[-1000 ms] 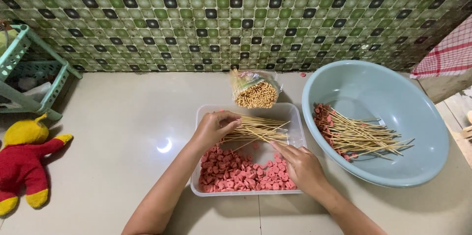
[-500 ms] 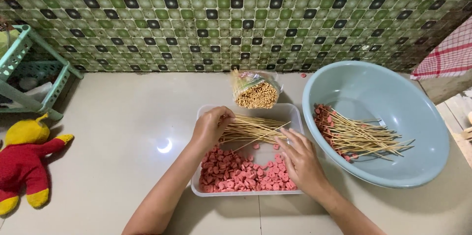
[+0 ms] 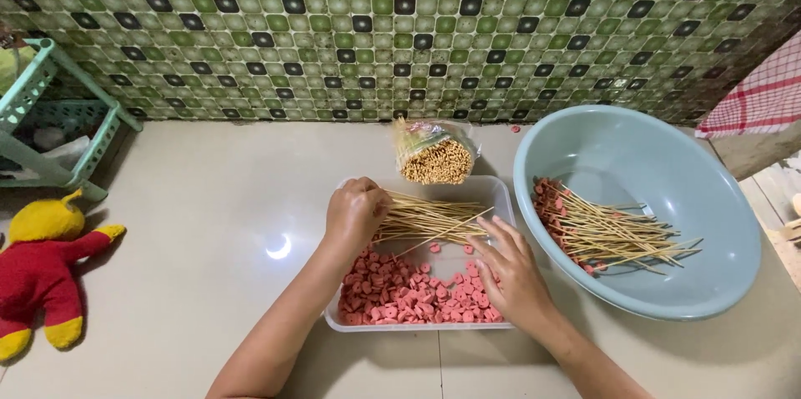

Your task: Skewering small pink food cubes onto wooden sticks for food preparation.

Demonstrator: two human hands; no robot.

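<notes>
Bamboo skewers, thin and pale, lie in a loose bundle (image 3: 430, 219) across the upper half of a clear rectangular plastic tray (image 3: 499, 199), with their tips fanning toward the tray's right wall. The left hand (image 3: 356, 211) is curled closed over the left end of that bundle, at the tray's upper left corner. The right hand (image 3: 511, 270) rests inside the tray near its right wall, fingers (image 3: 501, 234) loosely spread and bent, their tips touching or just short of the skewer tips; whether one skewer is pinched cannot be told. Pink round sausage slices (image 3: 413, 295) fill the lower half of the tray up to its near edge. A clear plastic bag of spare skewers (image 3: 434, 157) lies just beyond the tray's far edge, close to the green and black tiled wall (image 3: 400, 32). A large pale blue round plastic basin (image 3: 667, 148) sits just right of the tray, rims nearly touching, and holds loaded skewers with pink pieces (image 3: 605, 232). Open beige floor (image 3: 217, 199) extends left of the tray toward a red and yellow plush toy (image 3: 42, 270) and a mint green plastic rack (image 3: 50, 115), both well apart from the hands.
</notes>
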